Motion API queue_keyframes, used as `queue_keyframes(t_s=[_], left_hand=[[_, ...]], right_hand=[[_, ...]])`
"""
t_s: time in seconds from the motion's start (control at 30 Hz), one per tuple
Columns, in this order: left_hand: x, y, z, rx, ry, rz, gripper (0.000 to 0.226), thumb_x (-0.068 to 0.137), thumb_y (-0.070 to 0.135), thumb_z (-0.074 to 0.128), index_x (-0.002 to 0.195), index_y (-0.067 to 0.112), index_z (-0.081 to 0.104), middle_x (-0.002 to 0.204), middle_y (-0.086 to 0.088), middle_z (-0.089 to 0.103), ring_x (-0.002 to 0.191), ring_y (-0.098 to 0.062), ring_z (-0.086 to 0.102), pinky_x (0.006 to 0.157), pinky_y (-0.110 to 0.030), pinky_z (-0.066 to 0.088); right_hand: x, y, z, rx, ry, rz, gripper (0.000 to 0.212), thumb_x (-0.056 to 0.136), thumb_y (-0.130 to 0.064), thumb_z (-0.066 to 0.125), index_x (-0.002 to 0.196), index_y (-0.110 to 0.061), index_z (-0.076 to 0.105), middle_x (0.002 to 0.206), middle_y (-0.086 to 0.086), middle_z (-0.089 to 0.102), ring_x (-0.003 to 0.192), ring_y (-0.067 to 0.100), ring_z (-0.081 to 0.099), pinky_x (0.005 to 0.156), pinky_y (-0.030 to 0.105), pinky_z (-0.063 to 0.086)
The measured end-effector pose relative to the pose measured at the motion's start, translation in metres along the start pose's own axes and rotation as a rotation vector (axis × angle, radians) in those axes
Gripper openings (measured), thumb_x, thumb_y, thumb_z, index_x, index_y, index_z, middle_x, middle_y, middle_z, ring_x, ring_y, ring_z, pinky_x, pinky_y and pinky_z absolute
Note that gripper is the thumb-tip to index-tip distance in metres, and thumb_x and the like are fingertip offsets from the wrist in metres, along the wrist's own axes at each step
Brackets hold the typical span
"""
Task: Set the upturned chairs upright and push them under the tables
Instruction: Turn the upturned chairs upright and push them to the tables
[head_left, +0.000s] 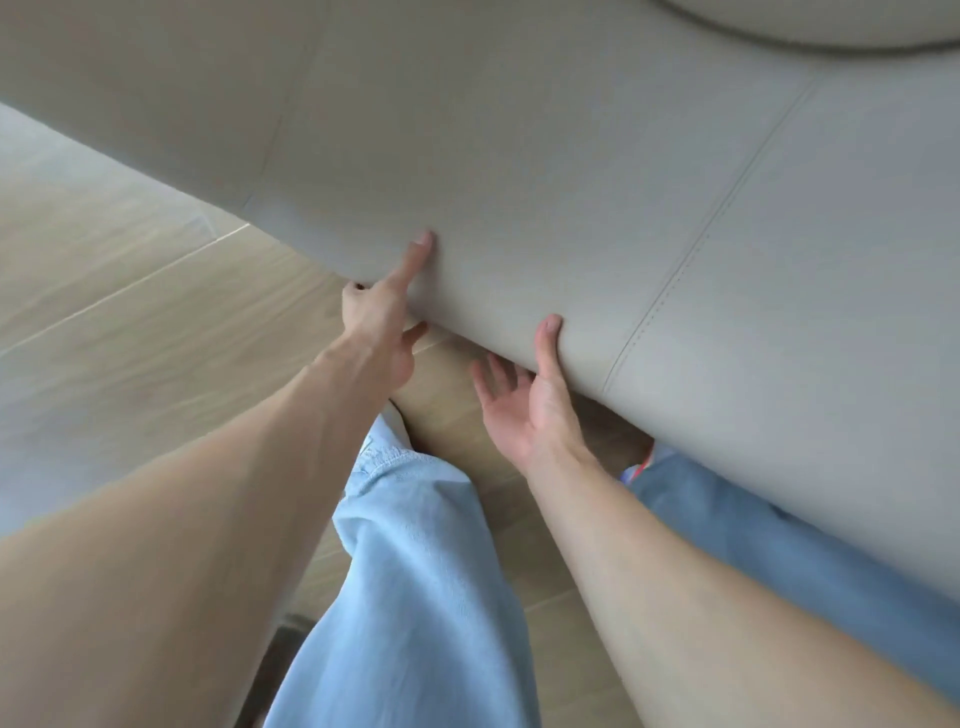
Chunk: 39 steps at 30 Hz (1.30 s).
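Note:
A beige padded chair (545, 171) with stitched seams fills the upper and right part of the head view, its lower edge running diagonally from the left down to the right. My left hand (384, 322) grips that edge, index finger stretched up on the upholstery and the other fingers curled under it. My right hand (530, 395) holds the same edge a little to the right, thumb on top and fingers spread beneath. The chair's legs are not visible.
Light wooden floor (130, 322) lies at the left and below the chair. My legs in light blue jeans (426, 571) stand under the hands, one foot partly beneath the chair. A rounded pale rim (810, 36) shows at the top right.

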<state>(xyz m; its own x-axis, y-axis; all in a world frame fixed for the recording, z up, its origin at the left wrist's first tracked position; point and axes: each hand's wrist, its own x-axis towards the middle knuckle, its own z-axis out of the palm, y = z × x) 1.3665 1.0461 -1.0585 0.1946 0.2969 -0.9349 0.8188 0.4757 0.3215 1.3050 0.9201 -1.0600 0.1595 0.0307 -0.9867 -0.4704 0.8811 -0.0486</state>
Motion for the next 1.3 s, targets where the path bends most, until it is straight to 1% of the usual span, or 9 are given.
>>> queue_keyframes(t_s=[0.13,0.4,0.53,0.67,0.9,0.97,1.07,1.23,1.3], left_hand=[[0.012,-0.002,-0.004,-0.137,-0.063,0.037,0.069,0.075,0.030,0.086,0.132,0.016,0.050,0.126,0.003,0.065,0.102,-0.008,0.065,0.089,-0.034,0.057],[-0.002,0.008,-0.009,-0.220,-0.161,0.046,0.043,0.072,0.018,0.087,0.109,0.015,0.065,0.105,0.004,0.077,0.101,-0.011,0.071,0.100,-0.037,0.052],[-0.056,0.026,-0.007,-0.226,-0.107,0.042,0.050,0.068,0.021,0.090,0.110,0.015,0.063,0.118,0.000,0.072,0.114,-0.018,0.066,0.099,-0.041,0.053],[-0.138,0.056,-0.008,-0.191,-0.038,0.039,0.058,0.065,0.027,0.092,0.114,0.012,0.065,0.111,0.001,0.074,0.101,-0.015,0.069,0.094,-0.040,0.056],[-0.291,0.114,-0.010,-0.110,0.131,-0.006,0.048,0.056,0.032,0.096,0.080,0.016,0.058,0.082,0.008,0.066,0.071,-0.008,0.062,0.061,-0.028,0.049],[-0.331,0.132,-0.015,-0.098,0.173,-0.039,0.054,0.051,0.033,0.098,0.083,0.013,0.060,0.088,0.003,0.068,0.075,-0.014,0.065,0.073,-0.035,0.056],[-0.386,0.162,-0.017,-0.061,0.264,-0.051,0.090,0.043,0.040,0.100,0.115,0.004,0.060,0.116,-0.010,0.066,0.104,-0.030,0.066,0.095,-0.049,0.055],[-0.471,0.215,0.007,0.046,0.359,-0.046,0.121,0.039,0.050,0.098,0.133,-0.002,0.043,0.135,-0.015,0.050,0.119,-0.038,0.056,0.097,-0.055,0.051],[-0.491,0.236,0.026,0.050,0.325,-0.029,0.118,0.039,0.049,0.098,0.129,0.002,0.039,0.132,-0.017,0.050,0.117,-0.039,0.057,0.095,-0.054,0.053]], right_hand=[[0.005,0.004,0.000,0.162,-0.057,-0.030,0.080,0.060,-0.037,0.082,0.133,-0.015,0.061,0.130,0.001,0.066,0.128,0.018,0.055,0.113,0.041,0.040],[-0.026,-0.005,0.014,0.172,-0.019,-0.071,0.076,0.065,-0.037,0.079,0.135,-0.015,0.060,0.130,0.002,0.067,0.125,0.017,0.059,0.113,0.042,0.041],[-0.083,-0.014,0.026,0.111,0.029,-0.077,0.070,0.073,-0.043,0.078,0.134,-0.013,0.059,0.130,0.006,0.065,0.124,0.020,0.059,0.112,0.041,0.042],[-0.170,-0.024,0.047,0.026,0.107,-0.112,0.075,0.068,-0.049,0.080,0.132,-0.016,0.058,0.127,0.007,0.067,0.116,0.020,0.063,0.105,0.039,0.048],[-0.331,-0.044,0.083,-0.131,0.274,-0.081,0.074,0.067,-0.059,0.082,0.125,-0.018,0.060,0.115,0.007,0.071,0.105,0.020,0.064,0.089,0.037,0.049],[-0.373,-0.049,0.095,-0.150,0.333,-0.049,0.077,0.066,-0.061,0.082,0.125,-0.017,0.060,0.112,0.008,0.071,0.101,0.022,0.065,0.086,0.037,0.050],[-0.431,-0.057,0.117,-0.145,0.343,0.005,0.074,0.068,-0.062,0.081,0.122,-0.016,0.062,0.104,0.007,0.072,0.088,0.021,0.066,0.075,0.034,0.048],[-0.515,-0.094,0.152,-0.249,0.327,0.021,0.066,0.077,-0.062,0.074,0.118,-0.012,0.060,0.110,0.008,0.068,0.086,0.022,0.061,0.063,0.029,0.043],[-0.544,-0.120,0.157,-0.451,0.289,-0.026,0.046,0.082,-0.052,0.073,0.101,-0.012,0.061,0.090,0.010,0.064,0.075,0.023,0.057,0.056,0.029,0.043]])
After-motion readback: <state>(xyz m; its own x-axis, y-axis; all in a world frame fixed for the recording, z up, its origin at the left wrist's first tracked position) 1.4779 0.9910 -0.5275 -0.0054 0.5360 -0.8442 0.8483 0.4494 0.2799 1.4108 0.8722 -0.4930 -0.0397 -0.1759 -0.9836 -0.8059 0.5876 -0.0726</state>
